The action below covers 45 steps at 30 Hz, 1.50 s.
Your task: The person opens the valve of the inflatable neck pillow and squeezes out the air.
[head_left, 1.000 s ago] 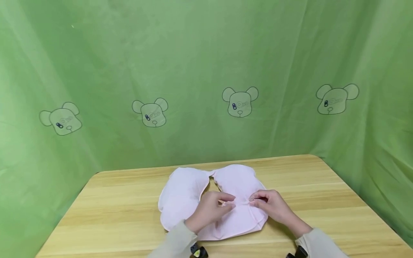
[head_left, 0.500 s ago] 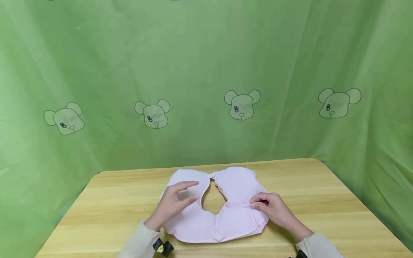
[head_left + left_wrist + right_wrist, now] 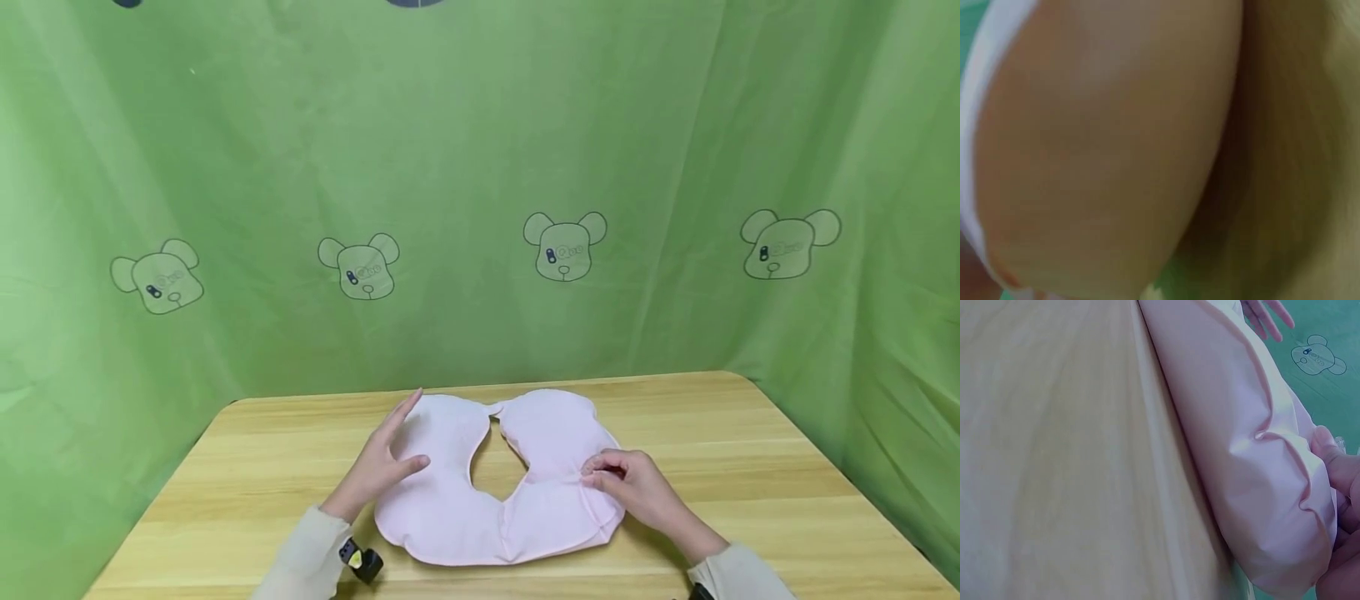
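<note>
A pale pink U-shaped inflatable neck pillow (image 3: 450, 517) lies on the table in the head view, its two ends meeting at the far side around a central gap. My right hand (image 3: 630, 487) pinches the top of its right arm between thumb and forefinger, where the fabric puckers. Beside the thumb in the right wrist view, a small clear piece (image 3: 1340, 444) shows. With fingers spread, my left hand (image 3: 377, 467) is at the pillow's left arm, thumb over it, holding nothing. The left wrist view is mostly blurred skin.
The pillow rests on a light wood-grain table (image 3: 750, 467) with rounded far corners. Green cloth (image 3: 465, 150) printed with bear heads hangs behind and on both sides. Each sleeve (image 3: 307, 542) has a small black device at the wrist.
My left hand has let go of the pillow's right arm and moved left across the gap, its fingers spreading. My right hand keeps its pinch almost in place.
</note>
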Tool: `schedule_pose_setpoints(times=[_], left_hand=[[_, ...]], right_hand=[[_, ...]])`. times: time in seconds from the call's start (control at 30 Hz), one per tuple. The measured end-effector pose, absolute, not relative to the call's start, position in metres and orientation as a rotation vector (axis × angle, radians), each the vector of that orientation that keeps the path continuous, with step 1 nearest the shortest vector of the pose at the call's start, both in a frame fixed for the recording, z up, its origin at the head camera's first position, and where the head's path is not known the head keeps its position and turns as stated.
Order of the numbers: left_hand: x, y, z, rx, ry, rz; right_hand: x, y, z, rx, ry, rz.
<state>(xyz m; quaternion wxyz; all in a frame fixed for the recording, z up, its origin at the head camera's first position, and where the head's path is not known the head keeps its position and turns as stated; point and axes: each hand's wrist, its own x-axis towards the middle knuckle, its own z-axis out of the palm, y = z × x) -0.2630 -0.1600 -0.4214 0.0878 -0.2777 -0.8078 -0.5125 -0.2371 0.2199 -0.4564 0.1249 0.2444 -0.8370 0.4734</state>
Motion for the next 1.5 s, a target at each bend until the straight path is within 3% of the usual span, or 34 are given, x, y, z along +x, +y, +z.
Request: schedule_pose_setpoints(times=[0.37, 0.83, 1.13, 1.5], left_hand=[[-0.277, -0.165, -0.438, -1.065, -2.429, -1.666], [-0.277, -0.166, -0.441, -1.121, -2.652, -1.528], [-0.28, -0.169, -0.446, -1.346, -2.58, -1.525], [-0.28, -0.165, -0.45, -1.249, -2.707, -1.536]], right_hand=[[-0.237, 0.219, -0.456, 0.73, -2.444, 1.399], [-0.238, 0.218, -0.453, 0.719, -2.445, 1.391], [-0.238, 0.22, -0.457, 0.703, -2.471, 1.372], [-0.237, 0.22, -0.457, 0.747, -2.432, 1.394]])
